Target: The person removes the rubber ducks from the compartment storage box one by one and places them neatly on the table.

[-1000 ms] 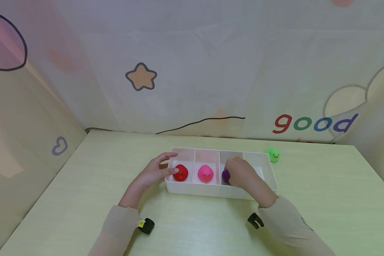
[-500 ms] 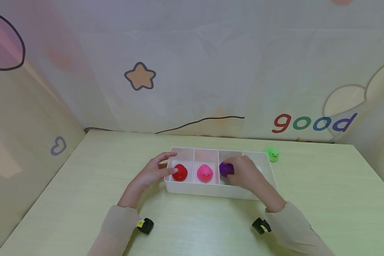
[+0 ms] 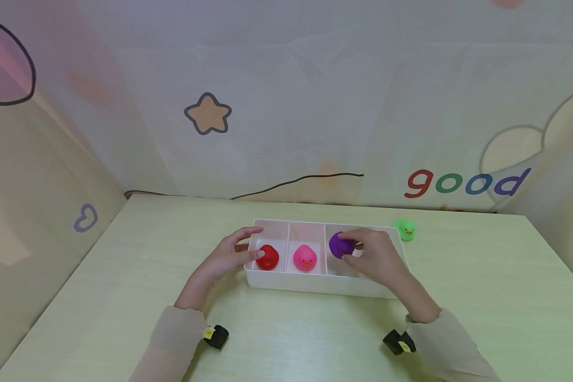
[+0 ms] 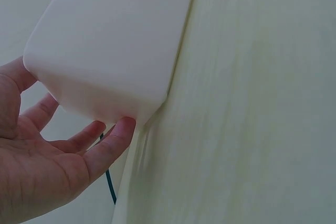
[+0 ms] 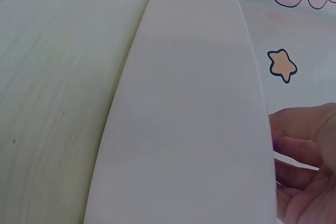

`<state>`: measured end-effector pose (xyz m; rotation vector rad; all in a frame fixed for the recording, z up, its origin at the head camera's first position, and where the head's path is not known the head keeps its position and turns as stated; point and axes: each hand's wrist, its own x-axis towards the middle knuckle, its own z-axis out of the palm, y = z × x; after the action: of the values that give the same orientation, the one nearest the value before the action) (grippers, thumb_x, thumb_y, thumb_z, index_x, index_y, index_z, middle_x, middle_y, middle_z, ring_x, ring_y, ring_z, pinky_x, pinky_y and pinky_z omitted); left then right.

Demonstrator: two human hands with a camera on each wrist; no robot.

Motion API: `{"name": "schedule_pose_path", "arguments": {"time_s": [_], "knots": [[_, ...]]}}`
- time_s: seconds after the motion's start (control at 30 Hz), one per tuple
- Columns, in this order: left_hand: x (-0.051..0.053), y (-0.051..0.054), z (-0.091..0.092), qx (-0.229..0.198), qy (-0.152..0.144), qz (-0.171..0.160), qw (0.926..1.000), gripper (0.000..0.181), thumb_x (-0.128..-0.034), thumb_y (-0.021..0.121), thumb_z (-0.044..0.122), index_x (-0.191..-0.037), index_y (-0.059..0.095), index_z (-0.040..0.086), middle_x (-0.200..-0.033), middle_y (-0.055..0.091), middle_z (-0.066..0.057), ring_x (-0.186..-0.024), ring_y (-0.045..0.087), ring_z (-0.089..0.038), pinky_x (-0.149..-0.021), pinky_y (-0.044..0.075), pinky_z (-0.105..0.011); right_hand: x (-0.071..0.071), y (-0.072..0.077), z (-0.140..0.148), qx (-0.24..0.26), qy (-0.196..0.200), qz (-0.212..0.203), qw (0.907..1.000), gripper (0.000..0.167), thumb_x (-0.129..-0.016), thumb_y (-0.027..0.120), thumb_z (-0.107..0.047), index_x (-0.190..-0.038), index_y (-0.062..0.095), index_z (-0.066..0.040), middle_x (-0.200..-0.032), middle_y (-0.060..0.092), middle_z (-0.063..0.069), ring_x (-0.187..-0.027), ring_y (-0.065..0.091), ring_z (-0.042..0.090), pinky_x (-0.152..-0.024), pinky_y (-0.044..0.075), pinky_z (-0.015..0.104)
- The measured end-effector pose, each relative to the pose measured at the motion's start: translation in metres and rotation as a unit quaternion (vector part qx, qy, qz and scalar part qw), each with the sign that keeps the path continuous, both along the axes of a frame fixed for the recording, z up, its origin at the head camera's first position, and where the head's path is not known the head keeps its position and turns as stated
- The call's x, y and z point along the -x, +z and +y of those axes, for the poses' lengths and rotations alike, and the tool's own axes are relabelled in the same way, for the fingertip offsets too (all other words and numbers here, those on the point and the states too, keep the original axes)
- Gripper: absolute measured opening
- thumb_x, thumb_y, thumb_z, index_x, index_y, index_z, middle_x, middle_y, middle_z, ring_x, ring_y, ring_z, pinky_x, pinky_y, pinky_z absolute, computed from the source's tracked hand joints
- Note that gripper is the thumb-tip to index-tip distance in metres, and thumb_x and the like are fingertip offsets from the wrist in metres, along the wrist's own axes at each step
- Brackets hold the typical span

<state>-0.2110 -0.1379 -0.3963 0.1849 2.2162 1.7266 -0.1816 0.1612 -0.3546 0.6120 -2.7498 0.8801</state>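
Note:
A white tray [image 3: 286, 281] with dividers stands on the table. My left hand [image 3: 226, 257] grips its left end, the thumb over the rim by a red duck [image 3: 269, 258] in the leftmost compartment; the left wrist view shows the fingers [image 4: 113, 145] on the end wall. A pink duck [image 3: 305, 257] sits in the second compartment. Between thumb and fingers my right hand [image 3: 379, 258] pinches a purple duck [image 3: 340, 245] above the third. In the right wrist view the tray's wall [image 5: 178, 103] hides most of what the right hand [image 5: 310, 161] holds.
Behind the tray's right back corner, a green duck [image 3: 405, 229] sits on the table [image 3: 286, 329]. A printed cloth wall [image 3: 286, 106] rises along the table's back edge, with more cloth at the sides.
My right hand has moved up and to the right, bringing the purple duck up from the third compartment's floor. The left hand keeps its place on the tray.

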Motion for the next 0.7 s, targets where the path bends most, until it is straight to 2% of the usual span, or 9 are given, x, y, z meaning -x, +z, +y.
{"name": "schedule_pose_path", "arguments": {"time_s": [0.37, 0.7], "knots": [[-0.001, 0.001, 0.000, -0.002, -0.001, -0.003, 1.0000, 0.054, -0.0820, 0.066, 0.016, -0.132, 0.045, 0.023, -0.138, 0.036, -0.006, -0.122, 0.039, -0.033, -0.085, 0.049, -0.041, -0.005, 0.011, 0.016, 0.065, -0.015, -0.026, 0.9975, 0.035, -0.072, 0.072, 0.002, -0.106, 0.064, 0.007, -0.102, 0.064, 0.022, -0.085, 0.064, 0.032, -0.073, 0.053, 0.040], [0.000, 0.000, 0.000, -0.004, -0.005, 0.005, 1.0000, 0.055, -0.0829, 0.065, 0.014, -0.133, 0.044, 0.019, -0.137, 0.036, -0.010, -0.120, 0.040, -0.036, -0.085, 0.049, -0.041, -0.005, 0.015, 0.036, 0.093, -0.037, 0.001, 0.9950, 0.033, -0.071, 0.072, 0.004, -0.104, 0.065, 0.006, -0.099, 0.065, 0.022, -0.084, 0.065, 0.033, -0.071, 0.053, 0.038]]}}
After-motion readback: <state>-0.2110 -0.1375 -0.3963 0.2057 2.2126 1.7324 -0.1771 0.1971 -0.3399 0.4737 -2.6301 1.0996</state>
